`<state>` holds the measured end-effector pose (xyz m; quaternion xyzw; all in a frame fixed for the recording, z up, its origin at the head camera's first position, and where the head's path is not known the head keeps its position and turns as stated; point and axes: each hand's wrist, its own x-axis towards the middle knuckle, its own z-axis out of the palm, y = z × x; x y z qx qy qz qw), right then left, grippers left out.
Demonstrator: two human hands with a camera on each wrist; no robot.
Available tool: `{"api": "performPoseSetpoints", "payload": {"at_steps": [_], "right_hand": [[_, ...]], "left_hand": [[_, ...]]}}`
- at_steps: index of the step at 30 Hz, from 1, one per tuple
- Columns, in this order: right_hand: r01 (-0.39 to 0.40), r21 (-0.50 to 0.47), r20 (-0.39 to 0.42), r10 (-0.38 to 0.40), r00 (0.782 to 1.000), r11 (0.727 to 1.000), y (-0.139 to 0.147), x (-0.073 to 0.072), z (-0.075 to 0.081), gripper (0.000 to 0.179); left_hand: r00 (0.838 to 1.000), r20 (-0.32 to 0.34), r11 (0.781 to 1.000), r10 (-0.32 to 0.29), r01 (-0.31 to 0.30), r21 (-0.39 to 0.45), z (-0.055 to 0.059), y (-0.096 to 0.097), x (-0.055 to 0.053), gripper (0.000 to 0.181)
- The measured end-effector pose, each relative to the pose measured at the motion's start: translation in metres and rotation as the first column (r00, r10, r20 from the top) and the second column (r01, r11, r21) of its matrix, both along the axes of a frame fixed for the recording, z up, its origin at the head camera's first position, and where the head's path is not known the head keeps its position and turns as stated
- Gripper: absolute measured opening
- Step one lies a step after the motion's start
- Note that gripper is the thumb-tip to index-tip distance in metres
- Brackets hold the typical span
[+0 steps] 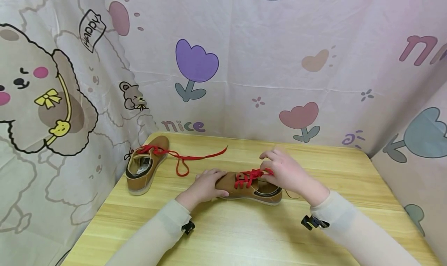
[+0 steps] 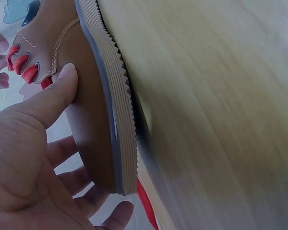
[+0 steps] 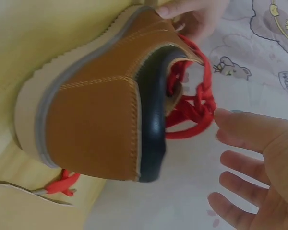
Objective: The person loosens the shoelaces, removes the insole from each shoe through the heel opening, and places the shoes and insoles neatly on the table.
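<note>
A brown shoe (image 1: 230,180) with red shoelaces (image 1: 256,173) lies sole-down across the table, toe to the left. My left hand (image 1: 207,186) grips its toe end, thumb on the near side and the other fingers around the far side, as the left wrist view shows. Above the shoe's opening, my right hand (image 1: 284,173) pinches the knotted red lace at its edge between thumb and forefinger (image 3: 230,122). The remaining right fingers are spread apart. Seen from the heel in the right wrist view, the lace knot (image 3: 201,105) stands up over the tongue.
A second brown shoe (image 1: 139,180) stands at the table's left, its red lace (image 1: 199,157) trailing right across the wood. Thin dark string (image 1: 292,195) lies by the near shoe's heel. Patterned cloth (image 1: 237,64) hangs behind and beside the wooden table (image 1: 216,235).
</note>
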<state>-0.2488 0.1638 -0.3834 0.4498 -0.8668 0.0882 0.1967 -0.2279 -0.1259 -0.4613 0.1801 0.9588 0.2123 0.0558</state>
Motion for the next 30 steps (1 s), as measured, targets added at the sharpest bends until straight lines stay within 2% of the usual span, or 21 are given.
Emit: {"api": "performPoseSetpoints", "payload": {"at_steps": [7, 15, 21, 30], "right_hand": [[0.043, 0.017, 0.03, -0.043, 0.999, 0.999, -0.005, 0.002, -0.012, 0.017], [0.05, -0.012, -0.001, -0.05, 0.999, 0.999, -0.009, 0.0, -0.016, 0.018], [0.03, -0.033, -0.04, -0.032, 0.999, 0.999, -0.007, -0.008, -0.005, 0.018], [0.044, -0.127, -0.033, -0.048, 0.998, 0.991, -0.005, -0.015, 0.016, 0.013]], "left_hand": [[1.0, 0.005, 1.0, 0.0, 0.0, 0.005, 0.002, 0.0, 0.001, 0.076], [1.0, -0.005, 1.0, -0.003, 0.003, 0.006, 0.001, 0.0, 0.001, 0.076], [1.0, -0.001, 1.0, -0.002, 0.002, 0.012, 0.001, -0.001, 0.001, 0.077], [1.0, -0.005, 1.0, 0.0, 0.0, 0.002, -0.002, -0.001, 0.0, 0.077]]}}
